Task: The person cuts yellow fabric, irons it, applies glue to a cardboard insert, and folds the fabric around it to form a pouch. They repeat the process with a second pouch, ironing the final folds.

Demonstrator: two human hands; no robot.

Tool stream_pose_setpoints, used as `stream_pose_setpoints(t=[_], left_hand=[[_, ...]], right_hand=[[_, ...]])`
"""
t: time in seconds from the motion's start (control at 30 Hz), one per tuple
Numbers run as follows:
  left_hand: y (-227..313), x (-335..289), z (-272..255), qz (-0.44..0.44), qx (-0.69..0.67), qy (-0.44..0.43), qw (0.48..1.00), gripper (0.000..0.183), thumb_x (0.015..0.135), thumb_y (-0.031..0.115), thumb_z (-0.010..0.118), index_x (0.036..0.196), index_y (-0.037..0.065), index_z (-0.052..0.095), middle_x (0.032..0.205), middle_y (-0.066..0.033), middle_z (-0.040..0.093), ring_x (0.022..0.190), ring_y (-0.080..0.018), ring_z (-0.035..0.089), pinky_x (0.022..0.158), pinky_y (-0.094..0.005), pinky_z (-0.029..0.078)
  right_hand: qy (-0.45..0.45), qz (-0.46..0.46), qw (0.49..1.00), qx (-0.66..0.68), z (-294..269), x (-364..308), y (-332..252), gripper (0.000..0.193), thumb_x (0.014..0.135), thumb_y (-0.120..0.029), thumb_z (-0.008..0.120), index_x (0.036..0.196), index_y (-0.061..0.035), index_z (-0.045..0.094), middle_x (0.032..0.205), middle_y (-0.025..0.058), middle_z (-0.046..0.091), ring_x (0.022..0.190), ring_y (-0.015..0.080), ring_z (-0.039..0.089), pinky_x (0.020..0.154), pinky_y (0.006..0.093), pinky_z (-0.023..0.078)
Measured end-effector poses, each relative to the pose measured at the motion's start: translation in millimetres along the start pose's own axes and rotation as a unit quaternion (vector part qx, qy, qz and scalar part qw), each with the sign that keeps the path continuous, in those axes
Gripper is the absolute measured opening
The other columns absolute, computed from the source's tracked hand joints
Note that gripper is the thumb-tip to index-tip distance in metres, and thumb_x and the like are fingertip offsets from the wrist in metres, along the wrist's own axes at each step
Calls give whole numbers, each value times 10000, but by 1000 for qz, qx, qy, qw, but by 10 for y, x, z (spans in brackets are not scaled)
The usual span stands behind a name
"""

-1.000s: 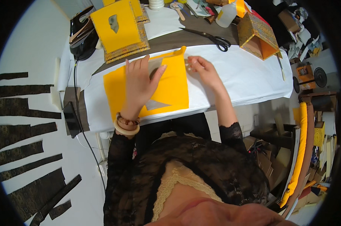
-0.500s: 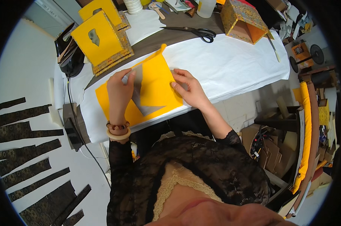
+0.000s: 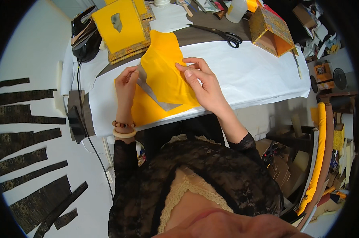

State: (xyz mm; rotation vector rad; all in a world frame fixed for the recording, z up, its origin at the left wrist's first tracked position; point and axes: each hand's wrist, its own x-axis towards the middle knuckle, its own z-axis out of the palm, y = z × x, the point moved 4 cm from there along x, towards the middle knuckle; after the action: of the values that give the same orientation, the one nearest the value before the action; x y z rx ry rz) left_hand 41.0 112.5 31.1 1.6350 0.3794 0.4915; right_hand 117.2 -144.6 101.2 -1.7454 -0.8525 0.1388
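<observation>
Over the near edge of the white-covered table lies a yellow sheet of cloth [image 3: 141, 107]. A second yellow piece [image 3: 163, 71], loose and rippled, is raised above it between my hands. A grey strip [image 3: 151, 93] shows along its left and lower edge; whether this is its backing or a separate layer I cannot tell. My left hand [image 3: 128, 79], thumb and finger pinched, grips the grey edge. At the right, my right hand [image 3: 205, 83] pinches the loose yellow piece's right edge between thumb and forefinger.
Black scissors [image 3: 223, 33] lie beyond the white cover [image 3: 247, 71]. A patterned open box [image 3: 271, 31] stands far right, yellow-faced boxes [image 3: 118, 25] far left. A black cable [image 3: 79, 85] runs down the left side. Dark patterned strips [image 3: 24, 95] hang at the left.
The upper yellow piece has been lifted and shifted, its far end now higher and further left. My right hand has moved slightly up and right. The view has shifted a little.
</observation>
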Motion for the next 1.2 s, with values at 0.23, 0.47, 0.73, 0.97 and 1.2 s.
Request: stream_pose_setpoints(t=[0.23,0.47,0.73,0.97,1.2], left_hand=[[-142,58,-350,-41,39,-32,998,260,989,142,654,1198,1,717,1102,-54,725,1009,-115,650,895,-240,509],[-117,-178,-881,10,108,164,980,310,975,183,690,1248,36,699,1120,-97,730,1008,-145,674,882,-277,537],[316,-701,-745,101,11,239,966,222,1025,104,578,1178,-16,683,1136,-109,725,1067,-151,655,924,-263,502],[797,-988,-474,173,-22,205,963,252,1030,54,457,1169,-53,638,1179,-175,702,1137,-227,649,1067,-352,460],[1211,-1215,-221,353,174,96,914,447,754,50,750,1186,10,644,1177,-155,656,1105,-375,613,1061,-495,437]], right_hand=[[-34,-177,967,-182,255,136,-315,363,1072,-271,472,1267,-83,714,1428,148,532,1370,335,438,1165,493,307],[-124,-194,940,-252,583,271,-425,410,1084,-306,390,1328,-136,672,1516,97,502,1478,307,353,1236,571,131],[-128,-223,924,-283,703,337,-463,383,1069,-279,414,1322,-167,678,1435,102,555,1423,301,400,1219,540,169],[-119,-242,918,-292,720,347,-541,360,1050,-249,450,1276,-131,704,1393,118,573,1277,301,472,1105,472,298],[-105,-244,912,-311,829,275,-683,341,992,-230,546,1277,-115,692,1257,117,600,1138,300,500,966,428,370]])
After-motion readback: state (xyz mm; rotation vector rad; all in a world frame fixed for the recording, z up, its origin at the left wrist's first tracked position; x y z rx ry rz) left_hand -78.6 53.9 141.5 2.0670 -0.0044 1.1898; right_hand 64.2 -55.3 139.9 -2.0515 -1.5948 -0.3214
